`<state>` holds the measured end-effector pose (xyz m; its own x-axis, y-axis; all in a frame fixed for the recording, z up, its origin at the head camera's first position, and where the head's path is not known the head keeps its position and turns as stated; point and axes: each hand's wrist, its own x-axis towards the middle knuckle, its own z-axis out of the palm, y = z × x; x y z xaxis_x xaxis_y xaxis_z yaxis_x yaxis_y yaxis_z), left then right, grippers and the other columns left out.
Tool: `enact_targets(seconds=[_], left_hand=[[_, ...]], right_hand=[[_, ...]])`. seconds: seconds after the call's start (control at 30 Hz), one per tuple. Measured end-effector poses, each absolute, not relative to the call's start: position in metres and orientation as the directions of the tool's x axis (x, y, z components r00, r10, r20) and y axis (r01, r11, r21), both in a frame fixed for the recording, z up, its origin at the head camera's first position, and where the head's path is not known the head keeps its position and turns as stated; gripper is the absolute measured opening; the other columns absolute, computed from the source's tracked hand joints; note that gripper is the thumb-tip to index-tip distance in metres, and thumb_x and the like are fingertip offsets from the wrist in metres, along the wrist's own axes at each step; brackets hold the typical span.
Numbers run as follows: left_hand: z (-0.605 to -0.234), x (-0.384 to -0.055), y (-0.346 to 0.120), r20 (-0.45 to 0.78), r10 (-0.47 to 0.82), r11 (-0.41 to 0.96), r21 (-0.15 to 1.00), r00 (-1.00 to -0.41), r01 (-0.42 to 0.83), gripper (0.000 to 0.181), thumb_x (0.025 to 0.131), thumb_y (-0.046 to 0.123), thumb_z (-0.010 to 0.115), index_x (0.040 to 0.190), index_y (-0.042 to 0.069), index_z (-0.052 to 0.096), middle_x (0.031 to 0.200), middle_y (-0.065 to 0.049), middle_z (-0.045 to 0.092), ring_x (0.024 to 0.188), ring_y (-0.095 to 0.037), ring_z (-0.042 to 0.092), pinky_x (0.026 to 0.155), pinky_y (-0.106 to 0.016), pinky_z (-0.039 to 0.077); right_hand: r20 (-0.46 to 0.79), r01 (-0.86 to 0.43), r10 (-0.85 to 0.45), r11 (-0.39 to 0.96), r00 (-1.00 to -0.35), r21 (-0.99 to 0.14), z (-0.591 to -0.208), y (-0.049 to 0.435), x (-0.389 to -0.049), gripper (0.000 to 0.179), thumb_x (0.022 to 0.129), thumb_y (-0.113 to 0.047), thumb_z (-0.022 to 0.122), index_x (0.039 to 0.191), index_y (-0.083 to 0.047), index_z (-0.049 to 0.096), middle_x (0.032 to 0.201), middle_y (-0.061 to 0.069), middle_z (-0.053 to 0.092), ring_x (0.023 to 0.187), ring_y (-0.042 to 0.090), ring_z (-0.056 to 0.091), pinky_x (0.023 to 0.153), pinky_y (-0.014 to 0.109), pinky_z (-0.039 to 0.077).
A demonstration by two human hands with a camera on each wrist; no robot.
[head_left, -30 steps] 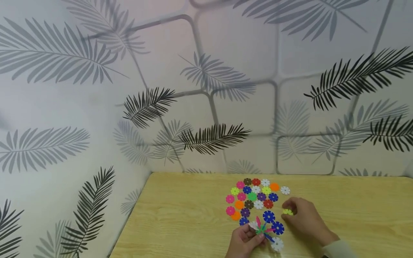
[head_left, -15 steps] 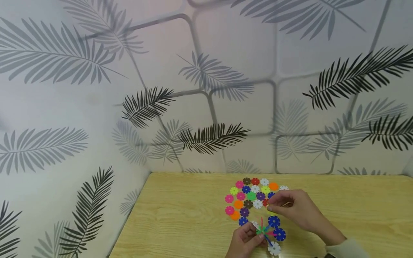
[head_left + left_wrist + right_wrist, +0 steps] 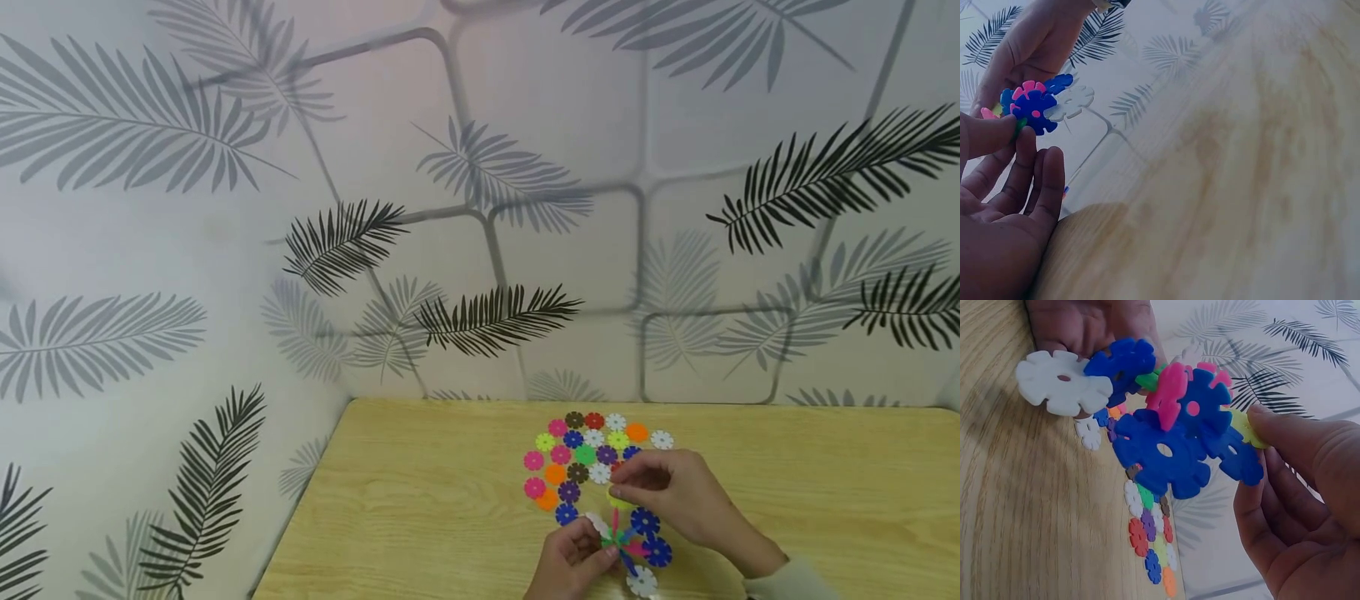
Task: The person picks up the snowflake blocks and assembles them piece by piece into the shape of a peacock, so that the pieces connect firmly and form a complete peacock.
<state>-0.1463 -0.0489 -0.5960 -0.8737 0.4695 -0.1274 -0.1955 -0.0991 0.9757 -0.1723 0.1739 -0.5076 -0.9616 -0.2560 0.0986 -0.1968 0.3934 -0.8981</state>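
Note:
My left hand (image 3: 567, 560) pinches a cluster of interlocking plastic flower discs by its green centre disc (image 3: 615, 540). Pink, blue and white pieces radiate from it, including a large blue disc (image 3: 1160, 453) and a white disc (image 3: 1063, 382) in the right wrist view. Between the thumb and fingers of my right hand (image 3: 688, 498) is a yellow flower disc (image 3: 619, 498), held at the outer end of an upright pink disc (image 3: 616, 521). Whether yellow and pink are slotted together, I cannot tell. Part of the yellow disc is hidden by the fingers.
Behind the hands, many loose flower discs lie flat on the wooden table (image 3: 420, 500), among them an orange disc (image 3: 637, 432), a purple disc (image 3: 569, 492) and a white disc (image 3: 662, 439). A leaf-patterned wall (image 3: 555, 258) rises at the table's back edge.
My right hand has carried the yellow disc leftward to the top of the cluster. The left hand keeps its grip while the cluster has turned slightly, its pink disc now upright.

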Motion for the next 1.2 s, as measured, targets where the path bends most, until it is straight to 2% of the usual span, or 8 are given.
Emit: enact_targets(seconds=[0.47,0.63,0.97,1.2], left_hand=[[-0.5944,-0.1458,-0.0482,-0.126,0.473,-0.066,0.982,-0.872,-0.178,0.039,0.103,0.014,0.073,0.111,-0.020,0.056,0.091,0.012,0.072,0.087,0.000,0.069,0.082,-0.014,0.057],[-0.5927,-0.1459,-0.0479,-0.144,0.468,-0.057,0.980,-0.872,-0.192,0.038,0.103,0.014,0.073,0.110,-0.019,0.057,0.090,0.012,0.072,0.086,0.000,0.068,0.081,-0.014,0.057],[-0.5910,-0.1440,-0.0465,-0.180,0.429,-0.047,0.974,-0.885,-0.221,0.034,0.101,0.011,0.075,0.108,-0.018,0.060,0.089,0.010,0.071,0.084,-0.002,0.067,0.080,-0.016,0.056],[-0.5962,-0.1454,-0.0457,-0.184,0.401,-0.032,0.976,-0.897,-0.215,0.035,0.099,0.011,0.077,0.105,-0.019,0.060,0.087,0.011,0.069,0.081,-0.002,0.063,0.077,-0.016,0.054]], right_hand=[[0.101,-0.195,-0.252,0.380,-0.962,-0.904,-0.5082,0.1727,-0.1703,0.012,0.096,-0.017,0.084,0.104,-0.008,0.083,0.096,0.000,0.081,0.083,0.003,0.075,0.077,0.021,0.065],[0.101,-0.191,-0.244,0.380,-0.964,-0.905,-0.5100,0.1737,-0.1692,0.008,0.097,-0.017,0.084,0.102,-0.011,0.083,0.097,0.000,0.082,0.084,0.004,0.075,0.078,0.022,0.065],[0.141,-0.229,-0.264,0.343,-0.954,-0.911,-0.5143,0.1719,-0.1646,0.005,0.095,-0.009,0.084,0.099,-0.010,0.083,0.097,0.004,0.083,0.083,0.003,0.076,0.075,0.022,0.065],[0.101,-0.190,-0.251,0.361,-0.963,-0.913,-0.5148,0.1673,-0.1637,0.005,0.094,-0.010,0.086,0.097,-0.011,0.082,0.094,0.002,0.082,0.081,0.003,0.075,0.074,0.021,0.065]])
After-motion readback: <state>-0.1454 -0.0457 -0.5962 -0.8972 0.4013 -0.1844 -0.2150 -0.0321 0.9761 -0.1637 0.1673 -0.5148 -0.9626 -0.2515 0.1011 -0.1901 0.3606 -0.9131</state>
